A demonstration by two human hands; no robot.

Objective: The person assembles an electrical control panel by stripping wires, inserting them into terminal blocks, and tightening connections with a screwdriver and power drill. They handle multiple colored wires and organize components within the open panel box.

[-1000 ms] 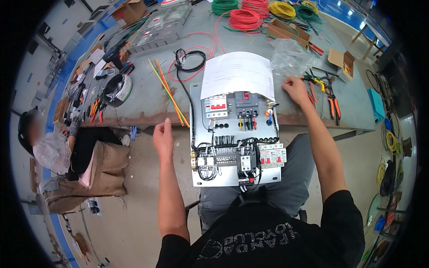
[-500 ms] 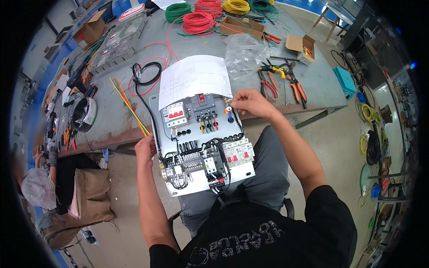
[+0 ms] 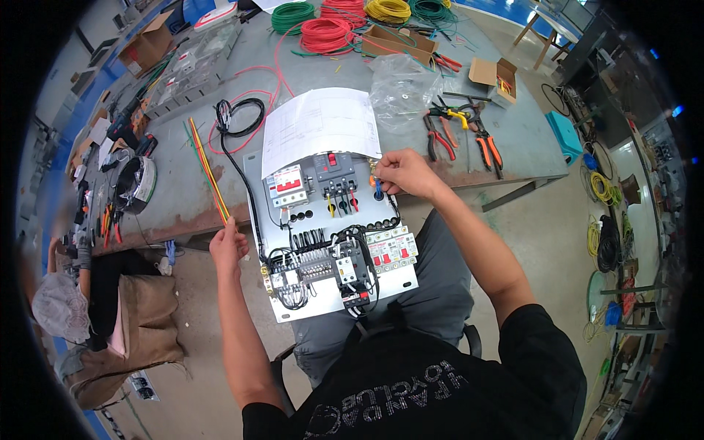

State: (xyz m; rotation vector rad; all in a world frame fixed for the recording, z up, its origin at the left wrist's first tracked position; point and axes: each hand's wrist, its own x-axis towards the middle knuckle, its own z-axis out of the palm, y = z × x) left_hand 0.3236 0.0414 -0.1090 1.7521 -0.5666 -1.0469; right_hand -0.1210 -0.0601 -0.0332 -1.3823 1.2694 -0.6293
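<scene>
A grey metal control panel (image 3: 391, 284) carrying breakers, contactors and black wiring leans from my lap against the table edge. A white paper sheet (image 3: 319, 128) lies over its top. My right hand (image 3: 405, 174) rests at the panel's upper right, its fingertips pinched on a small part beside a blue button (image 3: 378, 193). My left hand (image 3: 229, 247) hovers just left of the panel with its fingers curled, at the near end of a bundle of yellow-green wires (image 3: 207, 170). Whether it grips them is unclear.
On the grey table (image 3: 513, 125) lie pliers and cutters (image 3: 480, 143), a clear plastic bag (image 3: 403, 86), cardboard boxes (image 3: 400, 42), red (image 3: 326, 33), green (image 3: 292, 15) and yellow (image 3: 387, 9) wire coils, and a black cable loop (image 3: 238, 116). Another person (image 3: 62, 315) crouches at lower left.
My right hand came off the table beside the paper and moved down onto the panel's upper right. My left hand drew in toward the panel's left edge.
</scene>
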